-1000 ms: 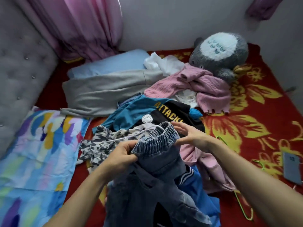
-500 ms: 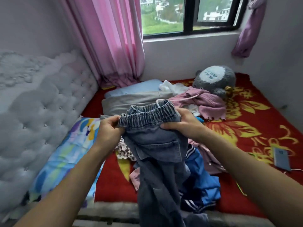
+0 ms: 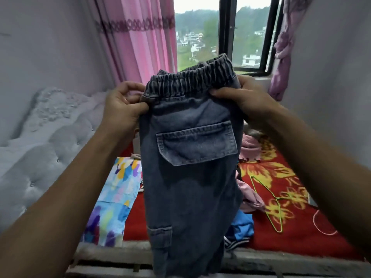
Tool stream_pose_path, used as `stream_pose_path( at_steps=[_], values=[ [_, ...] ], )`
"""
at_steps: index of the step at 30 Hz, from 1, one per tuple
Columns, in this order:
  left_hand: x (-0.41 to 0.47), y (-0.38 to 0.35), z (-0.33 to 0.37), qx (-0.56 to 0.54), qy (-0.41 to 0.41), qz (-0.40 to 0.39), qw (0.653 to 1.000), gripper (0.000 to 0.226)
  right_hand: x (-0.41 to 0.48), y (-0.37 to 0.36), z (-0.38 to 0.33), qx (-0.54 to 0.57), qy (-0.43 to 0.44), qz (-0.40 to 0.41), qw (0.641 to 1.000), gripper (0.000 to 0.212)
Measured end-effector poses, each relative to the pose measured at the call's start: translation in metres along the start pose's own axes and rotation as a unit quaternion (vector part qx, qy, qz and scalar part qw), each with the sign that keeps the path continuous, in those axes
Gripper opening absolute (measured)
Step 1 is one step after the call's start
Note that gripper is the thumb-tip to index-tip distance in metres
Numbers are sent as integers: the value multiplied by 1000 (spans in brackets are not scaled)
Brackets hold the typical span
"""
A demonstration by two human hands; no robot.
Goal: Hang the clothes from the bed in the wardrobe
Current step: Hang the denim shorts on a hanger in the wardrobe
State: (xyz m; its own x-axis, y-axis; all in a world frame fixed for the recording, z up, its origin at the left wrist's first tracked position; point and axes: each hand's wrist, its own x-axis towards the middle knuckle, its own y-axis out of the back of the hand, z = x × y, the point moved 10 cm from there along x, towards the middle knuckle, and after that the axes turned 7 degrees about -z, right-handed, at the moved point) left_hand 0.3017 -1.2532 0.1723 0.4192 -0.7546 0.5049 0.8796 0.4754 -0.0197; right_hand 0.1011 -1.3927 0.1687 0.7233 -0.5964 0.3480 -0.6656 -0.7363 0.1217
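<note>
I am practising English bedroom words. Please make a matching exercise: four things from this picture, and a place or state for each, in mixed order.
1 denim trousers
2 green hanger
3 pink curtain
4 multicoloured pillow

A left of the window
B held up by left hand and right hand
C on the red blanket, right of the trousers
D lying left of the trousers

Pairs: 1-B, 2-C, 3-A, 4-D

head view, only one | you face forward toward the black-framed window (image 3: 224, 37) at upper centre | grey-blue denim trousers (image 3: 190, 177) close up, filling centre frame
</note>
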Motion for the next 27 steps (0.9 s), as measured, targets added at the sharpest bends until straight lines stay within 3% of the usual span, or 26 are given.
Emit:
stream_pose_path(
  at_steps=[2,6,8,12,19,24,27],
  values=[
    [1,-9,-19,-34,45,-14,998,34,-1,5,12,19,-29,11,999,12],
    [-21,-35,-128,-39,242,-105,964,16,1,21,78,6,-86,28,996,18],
    [-19,-32,-167,-17,255,-84,963,9,5,31,121,1,-106,32,994,18],
    [6,-42,-248,18,278,-36,960,21,39,61,213,-14,-151,36,988,25],
    [47,-84,-470,92,395,4,914,16,101,134,440,-49,-278,52,958,16],
    [60,-118,-620,202,460,-22,864,20,78,199,597,-87,-411,72,904,30],
    [75,-141,-672,258,455,-24,852,9,8,271,673,-141,-519,141,831,29]
  ],
)
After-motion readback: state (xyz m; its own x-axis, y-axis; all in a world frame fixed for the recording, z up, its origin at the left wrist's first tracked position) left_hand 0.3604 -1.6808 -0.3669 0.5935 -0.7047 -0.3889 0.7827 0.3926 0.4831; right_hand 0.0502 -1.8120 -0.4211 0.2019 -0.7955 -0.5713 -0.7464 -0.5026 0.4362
